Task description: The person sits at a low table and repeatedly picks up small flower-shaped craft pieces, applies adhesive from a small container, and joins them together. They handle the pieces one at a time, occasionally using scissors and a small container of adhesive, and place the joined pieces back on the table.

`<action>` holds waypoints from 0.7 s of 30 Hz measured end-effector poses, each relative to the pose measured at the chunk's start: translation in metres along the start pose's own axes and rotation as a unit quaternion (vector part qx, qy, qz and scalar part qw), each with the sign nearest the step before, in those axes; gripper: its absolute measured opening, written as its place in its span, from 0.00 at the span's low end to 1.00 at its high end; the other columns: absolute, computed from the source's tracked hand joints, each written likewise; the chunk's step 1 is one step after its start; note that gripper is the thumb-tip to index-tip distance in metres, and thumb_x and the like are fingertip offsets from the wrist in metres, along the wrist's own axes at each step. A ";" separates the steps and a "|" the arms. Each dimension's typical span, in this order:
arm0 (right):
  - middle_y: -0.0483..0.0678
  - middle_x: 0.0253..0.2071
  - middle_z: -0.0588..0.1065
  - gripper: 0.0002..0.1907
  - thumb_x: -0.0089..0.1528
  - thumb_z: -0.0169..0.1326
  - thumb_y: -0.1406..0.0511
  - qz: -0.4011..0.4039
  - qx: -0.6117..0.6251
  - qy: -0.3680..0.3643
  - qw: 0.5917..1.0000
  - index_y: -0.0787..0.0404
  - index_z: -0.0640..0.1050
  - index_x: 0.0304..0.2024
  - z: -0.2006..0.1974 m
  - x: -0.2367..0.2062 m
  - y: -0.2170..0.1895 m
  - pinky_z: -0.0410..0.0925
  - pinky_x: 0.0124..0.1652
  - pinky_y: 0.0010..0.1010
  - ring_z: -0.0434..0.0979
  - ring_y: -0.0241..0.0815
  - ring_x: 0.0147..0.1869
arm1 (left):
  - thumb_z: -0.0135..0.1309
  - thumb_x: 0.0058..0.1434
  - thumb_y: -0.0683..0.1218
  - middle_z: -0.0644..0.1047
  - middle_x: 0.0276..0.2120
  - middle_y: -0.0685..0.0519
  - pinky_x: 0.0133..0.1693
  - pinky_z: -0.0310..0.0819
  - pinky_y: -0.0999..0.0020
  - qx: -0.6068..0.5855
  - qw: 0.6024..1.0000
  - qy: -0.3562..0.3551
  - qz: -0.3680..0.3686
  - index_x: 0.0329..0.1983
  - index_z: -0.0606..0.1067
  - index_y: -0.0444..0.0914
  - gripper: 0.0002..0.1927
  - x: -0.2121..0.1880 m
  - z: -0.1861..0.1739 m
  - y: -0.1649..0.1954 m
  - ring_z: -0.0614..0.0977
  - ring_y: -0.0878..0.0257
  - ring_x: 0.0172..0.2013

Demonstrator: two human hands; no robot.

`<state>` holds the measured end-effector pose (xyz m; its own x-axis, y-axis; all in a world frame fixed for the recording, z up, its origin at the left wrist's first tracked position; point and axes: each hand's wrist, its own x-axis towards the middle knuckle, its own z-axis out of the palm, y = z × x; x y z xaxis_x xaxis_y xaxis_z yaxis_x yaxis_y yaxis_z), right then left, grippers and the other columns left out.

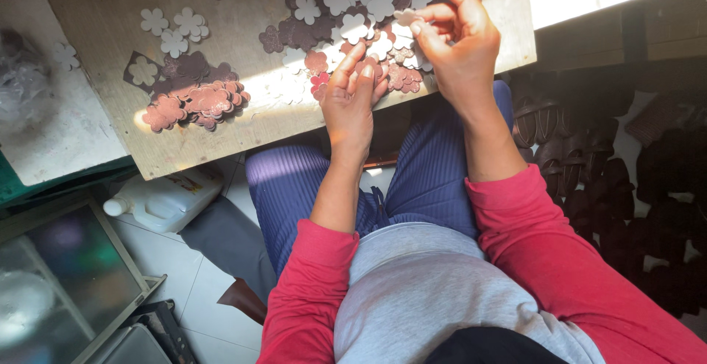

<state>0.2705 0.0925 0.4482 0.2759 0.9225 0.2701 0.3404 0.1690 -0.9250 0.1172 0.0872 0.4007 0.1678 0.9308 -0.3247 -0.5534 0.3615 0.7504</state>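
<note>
Here's the wooden desk (243,125), a broad board lit by a band of sun, and right across its far middle spreads the big heap of flower cutouts (346,11), pale ones mixed with dark maroon ones. Off to the left sits a smaller stack of reddish-brown cutouts (195,103), with a few loose pale flowers (177,29) beyond it. Down on the tiled floor, under the desk's near edge, lies a white plastic jug (166,200) on its side. Now the hands: the left hand (352,103) rests at the desk's near edge, fingers together and pressed down on a reddish cutout (368,66) at the heap's rim. The right hand (460,36) is raised above the heap, thumb and forefinger pinched on a single pale flower piece (407,16).
</note>
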 end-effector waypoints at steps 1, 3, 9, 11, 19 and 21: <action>0.45 0.44 0.82 0.28 0.66 0.62 0.77 -0.008 -0.045 -0.001 0.999 0.65 0.71 0.68 0.000 -0.008 -0.002 0.71 0.45 0.20 0.78 0.27 0.44 | 0.49 0.75 0.43 0.76 0.48 0.50 0.52 0.82 0.67 -0.013 1.000 -0.008 -0.005 0.70 0.69 0.34 0.21 0.000 0.000 0.000 0.79 0.65 0.47; 0.47 0.47 0.82 0.28 0.68 0.61 0.78 -0.096 -0.114 -0.039 0.988 0.63 0.71 0.69 0.004 -0.027 -0.004 0.73 0.50 0.25 0.82 0.33 0.49 | 0.45 0.76 0.46 0.76 0.50 0.52 0.52 0.82 0.67 -0.035 0.999 -0.014 -0.024 0.70 0.68 0.34 0.21 -0.001 -0.003 0.002 0.80 0.65 0.47; 0.49 0.45 0.80 0.30 0.66 0.61 0.77 -0.250 -0.230 -0.093 0.936 0.59 0.70 0.70 0.014 -0.040 0.002 0.74 0.49 0.33 0.82 0.45 0.49 | 0.44 0.75 0.48 0.77 0.53 0.53 0.52 0.80 0.68 -0.058 0.998 -0.001 -0.040 0.70 0.68 0.35 0.23 -0.004 -0.004 0.004 0.80 0.65 0.47; 0.48 0.45 0.81 0.31 0.66 0.60 0.78 -0.218 -0.228 -0.076 0.946 0.60 0.70 0.71 0.013 -0.038 0.004 0.74 0.49 0.34 0.81 0.44 0.47 | 0.52 0.74 0.41 0.77 0.53 0.50 0.52 0.78 0.69 -0.016 1.000 -0.017 0.007 0.72 0.67 0.35 0.24 -0.003 -0.002 0.003 0.78 0.65 0.47; 0.48 0.47 0.81 0.41 0.58 0.68 0.73 -0.138 -0.264 -0.007 0.955 0.67 0.66 0.71 -0.001 -0.012 0.015 0.72 0.50 0.32 0.73 0.45 0.49 | 0.52 0.72 0.41 0.79 0.48 0.49 0.49 0.80 0.72 0.000 1.000 0.009 0.011 0.68 0.69 0.33 0.22 0.000 0.001 0.004 0.80 0.68 0.45; 0.47 0.45 0.82 0.40 0.57 0.68 0.74 -0.149 -0.306 -0.007 0.940 0.64 0.69 0.70 -0.001 -0.012 0.018 0.71 0.50 0.32 0.73 0.45 0.47 | 0.52 0.71 0.41 0.79 0.47 0.51 0.49 0.80 0.72 -0.004 1.000 0.010 0.008 0.66 0.69 0.33 0.21 -0.001 0.002 0.003 0.80 0.68 0.45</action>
<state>0.2738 0.0842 0.4287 0.0760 0.8712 0.4851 0.8551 0.1932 -0.4811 0.1166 0.0877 0.4043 0.1423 0.9351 -0.3246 -0.5622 0.3462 0.7510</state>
